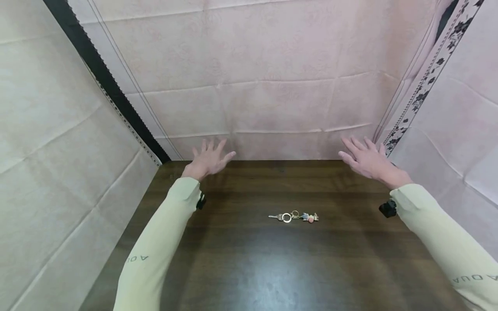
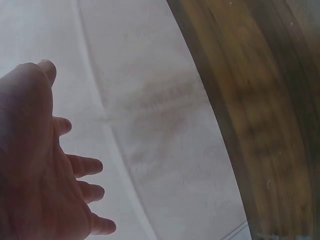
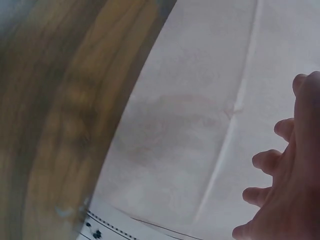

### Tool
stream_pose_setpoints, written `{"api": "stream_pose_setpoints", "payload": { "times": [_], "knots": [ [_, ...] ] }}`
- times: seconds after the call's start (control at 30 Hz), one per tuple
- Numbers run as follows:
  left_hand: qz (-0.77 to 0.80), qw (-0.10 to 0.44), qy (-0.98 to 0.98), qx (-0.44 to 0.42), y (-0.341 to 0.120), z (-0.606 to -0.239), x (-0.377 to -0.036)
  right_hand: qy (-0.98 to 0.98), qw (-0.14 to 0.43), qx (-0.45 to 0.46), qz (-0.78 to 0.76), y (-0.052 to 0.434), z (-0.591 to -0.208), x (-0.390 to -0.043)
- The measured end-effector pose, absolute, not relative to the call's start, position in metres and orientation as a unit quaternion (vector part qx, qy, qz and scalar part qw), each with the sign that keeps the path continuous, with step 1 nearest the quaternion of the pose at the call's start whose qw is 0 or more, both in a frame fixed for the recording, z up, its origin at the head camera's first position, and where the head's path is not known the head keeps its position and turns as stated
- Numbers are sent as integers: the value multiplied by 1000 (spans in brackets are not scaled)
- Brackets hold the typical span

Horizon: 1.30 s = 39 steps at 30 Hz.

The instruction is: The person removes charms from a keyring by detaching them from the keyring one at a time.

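Note:
A key (image 1: 277, 217) on a metal ring (image 1: 287, 217) lies on the dark wooden table, joined by a short chain to a small colourful figure charm (image 1: 310, 217). Beyond it to the left, my left hand (image 1: 208, 160) is held out with fingers spread and nothing in it. My right hand (image 1: 369, 160) reaches out at the far right, its fingers spread too, with nothing held. In the left wrist view the left hand (image 2: 45, 160) shows against the pale cloth; the right hand (image 3: 285, 175) does likewise in the right wrist view.
The brown wooden table (image 1: 233, 259) ends at a pale cloth backdrop (image 1: 272, 108). Cloth walls also stand at the left (image 1: 70, 172) and right (image 1: 459, 129), the right one with a black floral border. Dark devices sit at both wrists under light sleeves (image 1: 155, 242).

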<state>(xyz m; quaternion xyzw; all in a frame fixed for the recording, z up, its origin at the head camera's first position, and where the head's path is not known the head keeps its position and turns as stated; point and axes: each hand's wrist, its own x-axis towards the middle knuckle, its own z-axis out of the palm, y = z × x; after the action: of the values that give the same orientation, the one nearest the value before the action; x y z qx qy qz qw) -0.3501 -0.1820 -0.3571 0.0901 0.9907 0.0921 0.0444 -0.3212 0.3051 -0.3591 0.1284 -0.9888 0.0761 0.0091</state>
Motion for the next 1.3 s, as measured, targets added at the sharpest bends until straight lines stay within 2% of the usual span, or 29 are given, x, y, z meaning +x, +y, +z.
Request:
{"api": "stream_pose_setpoints", "payload": {
  "times": [0.43,0.97,1.3],
  "knots": [
    [118,59,985,109,-168,-380,-339,-977,46,133,158,285,-395,-304],
    [151,51,978,133,-130,-415,-325,-950,53,153,268,244,-428,-288],
    [182,60,970,149,-110,-431,-309,-927,52,177,328,223,-463,-280]
  ]
}}
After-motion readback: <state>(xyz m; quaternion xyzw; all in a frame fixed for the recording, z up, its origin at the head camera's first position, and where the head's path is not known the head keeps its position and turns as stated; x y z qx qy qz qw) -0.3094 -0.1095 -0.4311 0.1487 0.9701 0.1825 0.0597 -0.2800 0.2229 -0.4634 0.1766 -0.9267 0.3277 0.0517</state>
